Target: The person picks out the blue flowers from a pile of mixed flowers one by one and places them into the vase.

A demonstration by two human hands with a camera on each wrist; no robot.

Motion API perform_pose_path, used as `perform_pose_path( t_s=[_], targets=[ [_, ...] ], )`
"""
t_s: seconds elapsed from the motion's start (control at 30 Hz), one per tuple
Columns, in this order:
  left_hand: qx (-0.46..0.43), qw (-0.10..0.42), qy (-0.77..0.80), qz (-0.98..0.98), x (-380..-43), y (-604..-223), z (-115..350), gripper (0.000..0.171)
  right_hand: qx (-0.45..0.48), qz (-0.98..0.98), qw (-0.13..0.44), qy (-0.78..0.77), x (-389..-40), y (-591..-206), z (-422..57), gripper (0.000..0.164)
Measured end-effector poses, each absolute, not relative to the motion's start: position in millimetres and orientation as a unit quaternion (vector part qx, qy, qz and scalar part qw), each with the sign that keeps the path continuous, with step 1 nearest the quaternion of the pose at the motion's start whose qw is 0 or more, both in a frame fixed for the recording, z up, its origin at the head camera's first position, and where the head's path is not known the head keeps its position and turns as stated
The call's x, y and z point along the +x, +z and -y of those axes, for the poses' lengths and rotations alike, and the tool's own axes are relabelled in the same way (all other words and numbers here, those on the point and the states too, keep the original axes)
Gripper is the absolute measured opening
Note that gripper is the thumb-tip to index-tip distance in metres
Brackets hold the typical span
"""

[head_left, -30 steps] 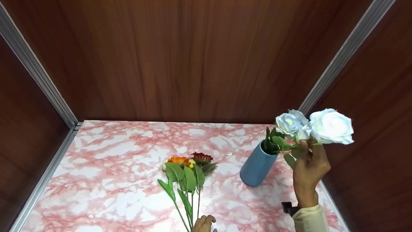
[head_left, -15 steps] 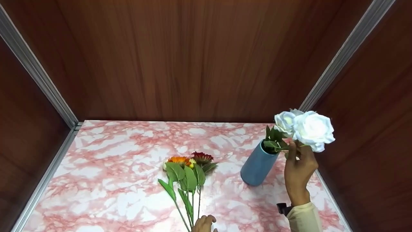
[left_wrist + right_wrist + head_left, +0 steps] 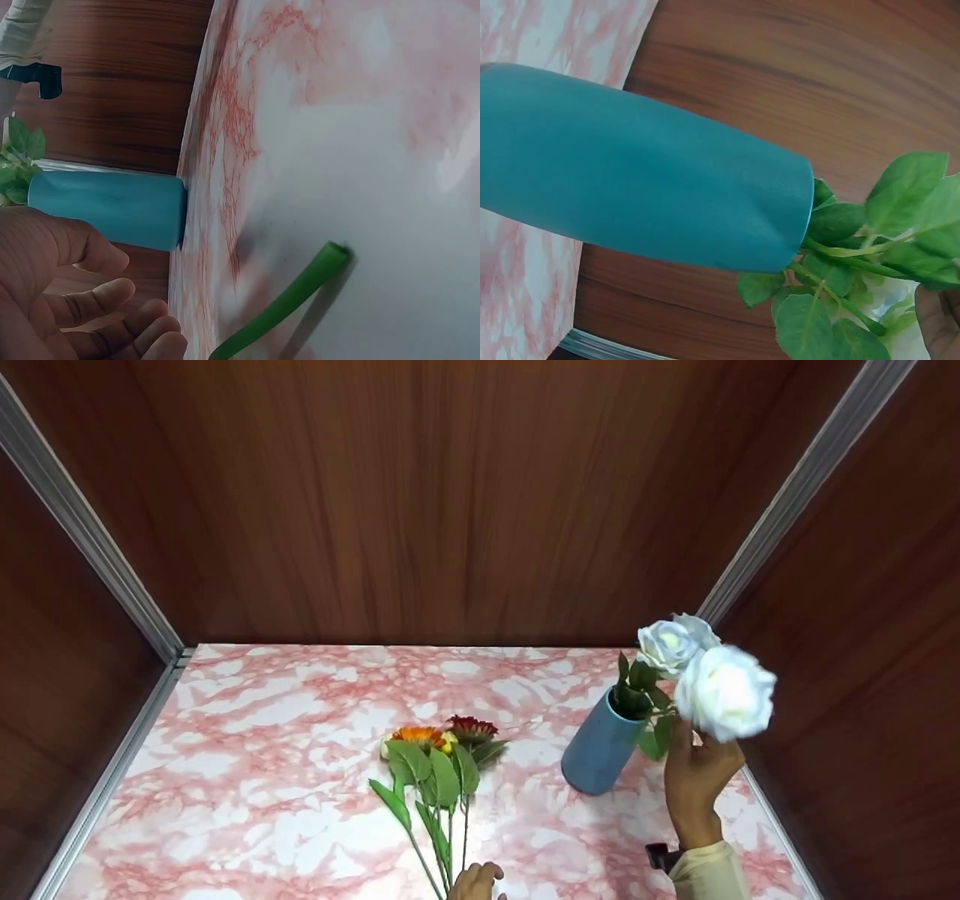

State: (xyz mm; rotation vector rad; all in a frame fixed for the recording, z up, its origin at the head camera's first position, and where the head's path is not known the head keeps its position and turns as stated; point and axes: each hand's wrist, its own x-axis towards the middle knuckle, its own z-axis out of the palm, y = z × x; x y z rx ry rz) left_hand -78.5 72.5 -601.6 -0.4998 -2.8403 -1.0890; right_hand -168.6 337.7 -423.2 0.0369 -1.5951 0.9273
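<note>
A blue vase [image 3: 604, 742] stands at the right of the table, leafy green stems coming out of its mouth. Just right of that mouth, my right hand [image 3: 701, 776] pinches a white rose [image 3: 726, 691] below its bloom; the bloom covers the fingertips. Another pale rose [image 3: 667, 646] leans out of the vase behind it. My left hand [image 3: 476, 881] is at the table's front, close to the stem ends of flowers lying there, an orange flower [image 3: 418, 736] and a dark red flower [image 3: 472, 727] among them. In the left wrist view its fingers [image 3: 105, 300] are loosely bent around nothing.
The pink-and-white marbled table [image 3: 247, 780] is enclosed by brown wood-grain panels [image 3: 420, 510] at the back and sides, with metal strips at the corners. One cut green stem [image 3: 300, 292] lies close to the left hand.
Over the last second, my right hand has moved left, bringing the rose closer to the vase; its bloom has also tipped lower. The left hand and lying flowers look the same.
</note>
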Motion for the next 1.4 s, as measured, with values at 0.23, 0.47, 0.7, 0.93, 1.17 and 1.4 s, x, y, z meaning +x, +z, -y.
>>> perform_pose_path(
  t_s=[0.23,0.47,0.7,0.93,1.17,1.4],
  targets=[
    [-0.165,0.002,-0.361,0.918,-80,-600,-71,0.017,0.003,0.676,0.591,0.440,-162,-425,-335,0.028],
    [-0.166,-0.003,-0.362,0.918,-79,-598,-71,0.017,0.015,0.677,0.588,0.442,-156,-416,-324,0.030],
    [-0.162,0.015,-0.353,0.921,-78,-597,-73,0.018,0.042,0.654,0.567,0.499,-155,-415,-319,0.037],
    [-0.167,-0.004,-0.363,0.917,-78,-595,-72,0.016,0.008,0.689,0.575,0.441,-154,-425,-321,0.042],
    [-0.178,-0.024,-0.372,0.911,-79,-594,-72,0.016,-0.034,0.730,0.556,0.397,-149,-447,-328,0.041],
    [-0.175,-0.047,-0.380,0.907,-80,-592,-72,0.016,-0.017,0.754,0.543,0.370,-139,-460,-326,0.030]
  ],
)
